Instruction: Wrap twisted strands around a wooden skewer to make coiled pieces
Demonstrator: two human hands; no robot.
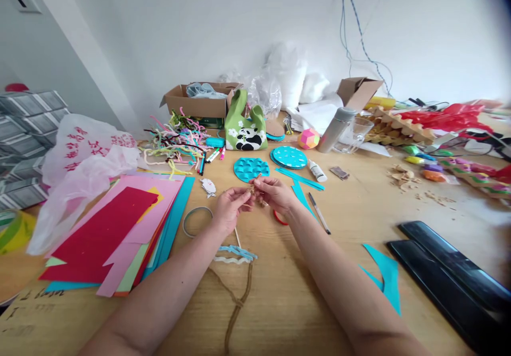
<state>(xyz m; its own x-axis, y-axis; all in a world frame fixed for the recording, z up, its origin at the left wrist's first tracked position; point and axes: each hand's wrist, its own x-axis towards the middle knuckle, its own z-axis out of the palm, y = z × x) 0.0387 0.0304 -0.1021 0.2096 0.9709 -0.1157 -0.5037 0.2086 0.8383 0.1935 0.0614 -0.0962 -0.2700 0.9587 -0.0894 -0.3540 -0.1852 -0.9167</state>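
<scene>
My left hand (pixel 230 206) and my right hand (pixel 272 194) meet over the middle of the wooden table (pixel 287 287), fingers pinched together on a small tan, string-like piece (pixel 253 190). A thin pale strand hangs from my left hand toward light blue and white fuzzy stems (pixel 235 254) lying on the table. A brown twisted cord (pixel 238 303) runs from there to the near edge. Just beyond my hands lie two teal paper discs (pixel 250 168) (pixel 289 157).
A stack of coloured paper sheets (pixel 115 233) lies at left beside plastic bags (pixel 80 170). A tape ring (pixel 196 220), a pen (pixel 319 213), teal scraps (pixel 385 279), a panda bag (pixel 244 130), pipe cleaners (pixel 175 140), cardboard boxes (pixel 199 100) and black trays (pixel 451 276) surround the hands.
</scene>
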